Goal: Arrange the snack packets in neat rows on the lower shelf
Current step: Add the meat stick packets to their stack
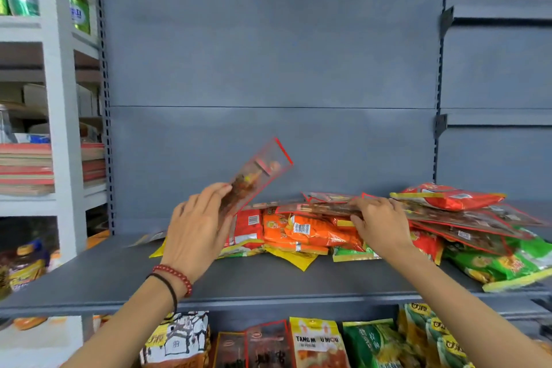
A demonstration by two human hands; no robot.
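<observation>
Snack packets (313, 230) lie in a messy pile on the grey shelf (268, 281), and we tell every place from that pile. Just left of the pile, our left hand (197, 227) holds a long clear packet (257, 176) up in the air, with its fingers curled round the bottom end. Our right hand (382, 224) is on top of the pile and pinches a flat packet (316, 208) there.

We think a fast pull on that flat packet could make the ones lying near it slide. At the right of the pile, a green packet (507, 269) reaches the shelf's front edge and could drop off with a bump.

Left of the pile and in front of it we see lots of grey shelf, so there is room for rows. Behind the pile, the back wall (268, 69) stops packets. Below the pile, more packets (316, 343) stand side by side.
</observation>
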